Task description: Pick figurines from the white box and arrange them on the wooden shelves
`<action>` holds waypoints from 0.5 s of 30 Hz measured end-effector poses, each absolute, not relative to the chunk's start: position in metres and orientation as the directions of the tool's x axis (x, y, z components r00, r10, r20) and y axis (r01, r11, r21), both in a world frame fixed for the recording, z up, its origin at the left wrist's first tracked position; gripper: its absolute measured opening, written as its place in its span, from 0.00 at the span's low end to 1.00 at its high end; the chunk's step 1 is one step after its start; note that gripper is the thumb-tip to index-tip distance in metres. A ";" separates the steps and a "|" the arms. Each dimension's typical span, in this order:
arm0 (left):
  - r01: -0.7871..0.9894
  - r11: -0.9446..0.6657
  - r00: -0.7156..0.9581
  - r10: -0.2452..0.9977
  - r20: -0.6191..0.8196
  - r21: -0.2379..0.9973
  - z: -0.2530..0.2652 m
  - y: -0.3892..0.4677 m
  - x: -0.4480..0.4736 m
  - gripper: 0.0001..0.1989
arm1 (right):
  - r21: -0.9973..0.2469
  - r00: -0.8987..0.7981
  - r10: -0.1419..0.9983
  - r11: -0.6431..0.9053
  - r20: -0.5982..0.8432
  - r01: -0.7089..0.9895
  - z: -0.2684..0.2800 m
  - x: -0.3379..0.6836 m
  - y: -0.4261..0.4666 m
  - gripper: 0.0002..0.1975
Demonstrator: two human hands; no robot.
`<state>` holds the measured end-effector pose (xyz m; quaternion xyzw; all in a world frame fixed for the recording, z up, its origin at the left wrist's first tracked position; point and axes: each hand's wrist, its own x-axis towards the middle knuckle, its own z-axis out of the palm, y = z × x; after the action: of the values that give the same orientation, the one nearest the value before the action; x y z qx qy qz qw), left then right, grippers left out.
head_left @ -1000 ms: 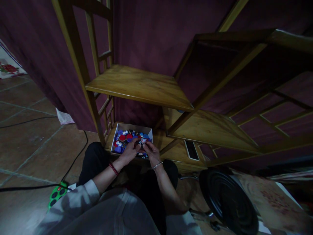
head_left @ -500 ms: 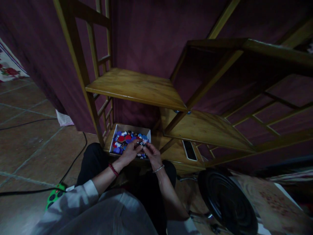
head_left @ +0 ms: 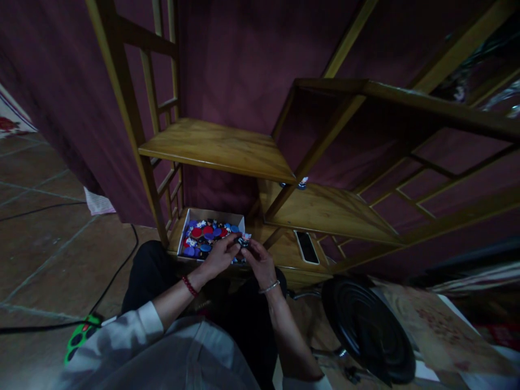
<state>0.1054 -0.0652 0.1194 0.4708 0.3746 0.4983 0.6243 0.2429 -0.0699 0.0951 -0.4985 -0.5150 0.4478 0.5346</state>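
A small figurine [head_left: 244, 239] with a pale top and a dark round base is pinched between the fingertips of both hands. My left hand [head_left: 221, 254] grips it from the left, a red beaded bracelet on that wrist. From the right, my right hand [head_left: 260, 262] closes on it, with a light bangle at the wrist. Just left of and behind my hands sits an open white box [head_left: 182, 234], filled with small red, blue, purple and white pieces. My left hand partly covers the box's near right corner.
A wooden shelf unit [head_left: 219, 149] stands ahead. Small figurines [head_left: 301, 183] are on its middle-right board, partly behind a post. A phone [head_left: 307, 247] lies on the lower board. At right is a black round stool [head_left: 368, 327]; at left, a green power strip [head_left: 82, 337] with cables.
The figurine has risen slightly out from between my fingers and shows more clearly now. My hands are a bit farther right relative to the box. The camera view has shifted to the right.
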 end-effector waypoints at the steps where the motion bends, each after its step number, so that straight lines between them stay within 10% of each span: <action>1: -0.260 0.044 0.221 0.975 0.015 0.965 0.121 -0.066 0.107 0.16 | -0.993 0.077 0.991 0.108 0.110 0.039 0.098 0.244 -0.072 0.20; 15: -0.143 -0.116 0.308 0.938 0.155 0.983 0.140 -0.069 0.139 0.16 | -0.982 0.143 0.973 0.168 0.179 0.087 0.123 0.282 -0.085 0.19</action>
<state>0.1395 -0.0689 0.1397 0.5758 0.3455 0.4759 0.5680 0.2818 -0.0849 0.1234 -0.5089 -0.5210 0.3965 0.5589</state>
